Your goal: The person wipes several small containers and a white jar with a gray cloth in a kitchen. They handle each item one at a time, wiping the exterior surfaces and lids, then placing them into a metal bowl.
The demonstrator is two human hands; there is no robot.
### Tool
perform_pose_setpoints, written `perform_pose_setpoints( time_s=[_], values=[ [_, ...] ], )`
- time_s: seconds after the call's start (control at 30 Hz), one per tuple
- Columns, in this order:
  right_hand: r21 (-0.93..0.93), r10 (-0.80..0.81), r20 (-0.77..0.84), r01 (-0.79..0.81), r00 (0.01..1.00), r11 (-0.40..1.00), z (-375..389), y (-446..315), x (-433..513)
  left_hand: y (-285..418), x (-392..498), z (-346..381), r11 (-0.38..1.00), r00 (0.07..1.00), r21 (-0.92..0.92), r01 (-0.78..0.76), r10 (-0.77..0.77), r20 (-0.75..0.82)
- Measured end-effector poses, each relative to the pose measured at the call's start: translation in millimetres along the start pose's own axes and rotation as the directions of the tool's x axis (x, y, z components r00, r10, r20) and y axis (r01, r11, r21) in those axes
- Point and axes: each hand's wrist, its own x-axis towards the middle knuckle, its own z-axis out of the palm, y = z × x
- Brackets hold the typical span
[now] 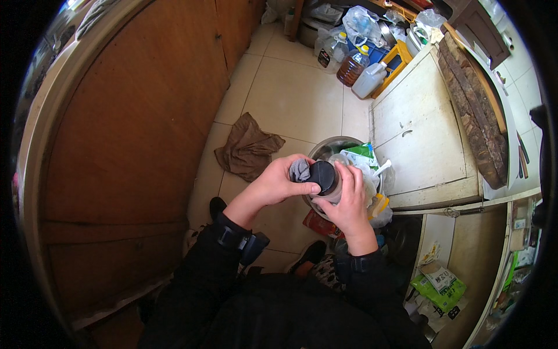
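A jar with a black lid (pixel 322 175) is held between my two hands, its lid tilted up towards me. My left hand (pixel 279 181) has its thumb across the lid's edge and keeps a crumpled grey cloth (pixel 299 170) against the lid's left side. Around the jar's clear body (pixel 333 195) curl the fingers and thumb of my right hand (pixel 350 198). What the jar contains cannot be made out. Below my hands stands a metal basin (pixel 320 148) filled with plastic bags and packaging, partly hidden by them.
A brown cloth (pixel 248 148) lies on the tiled floor (pixel 301 94). Brown wooden cabinet doors (pixel 130 122) line the left; a white cabinet (pixel 423 131) stands right. Plastic jugs (pixel 353 66) sit at the back. An open drawer (pixel 475 235) with packets (pixel 440 285) is at lower right.
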Motion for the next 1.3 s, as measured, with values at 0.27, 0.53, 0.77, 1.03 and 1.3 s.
perform_pose_setpoints(
  time_s=[0.27, 0.53, 0.77, 1.03, 1.3],
  values=[
    [0.136, -0.072, 0.055, 0.064, 0.996, 0.989, -6.0, -3.5, 4.1, -7.2, 2.3, -4.9, 0.995, 0.999, -0.096, 0.036, -0.035, 0.012],
    [0.045, -0.038, -0.012, 0.039, 0.999, 0.998, -3.0, -2.5, 2.9, -8.0, 4.7, -3.4, 0.995, 1.000, -0.103, 0.019, -0.018, 0.005],
    [-0.160, -0.026, -0.075, 0.014, 0.997, 0.987, -4.2, -6.6, 1.6, -8.0, 4.7, -0.6, 0.999, 0.997, 0.010, 0.038, -0.037, -0.074],
    [-0.328, -0.058, -0.075, 0.031, 0.996, 0.944, -2.2, -13.5, 0.3, -1.5, -0.4, 10.3, 0.932, 0.979, 0.361, 0.039, 0.037, -0.200],
    [-0.409, -0.105, -0.081, 0.063, 0.991, 0.910, 3.0, -15.0, -1.1, -4.5, -0.8, 22.4, 0.809, 0.926, 0.583, -0.074, 0.273, -0.261]
  ],
)
